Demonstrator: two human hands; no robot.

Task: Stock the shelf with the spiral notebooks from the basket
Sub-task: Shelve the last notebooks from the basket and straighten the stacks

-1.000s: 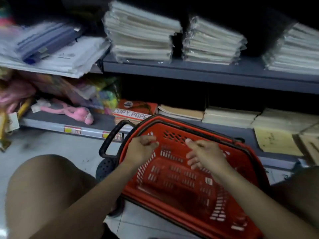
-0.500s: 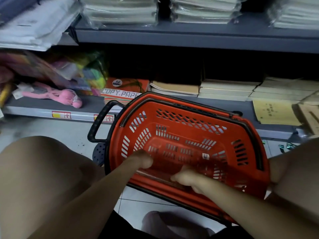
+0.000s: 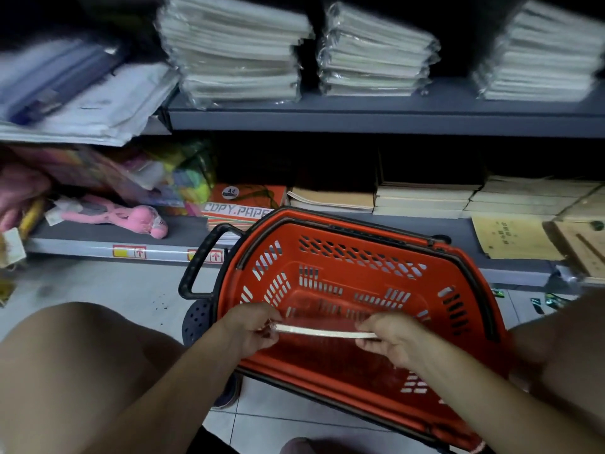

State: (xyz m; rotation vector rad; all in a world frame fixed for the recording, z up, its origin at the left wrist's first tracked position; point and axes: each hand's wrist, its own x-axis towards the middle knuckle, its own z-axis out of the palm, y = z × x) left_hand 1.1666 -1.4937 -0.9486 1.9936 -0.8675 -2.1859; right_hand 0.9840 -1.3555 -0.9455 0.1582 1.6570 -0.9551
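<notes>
A red plastic basket (image 3: pixel 360 253) with a black handle stands on the floor in front of me, against the low shelf. I hold a thin spiral notebook (image 3: pixel 324 332) edge-on above the basket's near side. My left hand (image 3: pixel 252 329) grips its left end, where the coil shows, and my right hand (image 3: pixel 393 339) grips its right end. The rest of the basket floor looks bare. The grey upper shelf (image 3: pixel 376 116) carries wrapped stacks of white notebooks (image 3: pixel 235 54).
The lower shelf (image 3: pixel 98 237) holds a copy-paper pack (image 3: pixel 242 204), brown paper stacks (image 3: pixel 425 198), envelopes (image 3: pixel 517 237), a pink plush toy (image 3: pixel 131 217) and colourful packs. My bare knees frame the basket left and right. White tiled floor lies left of the basket.
Both hands dipped into the basket and came back up holding a notebook by its ends. The view tilted back up toward the upper shelf.
</notes>
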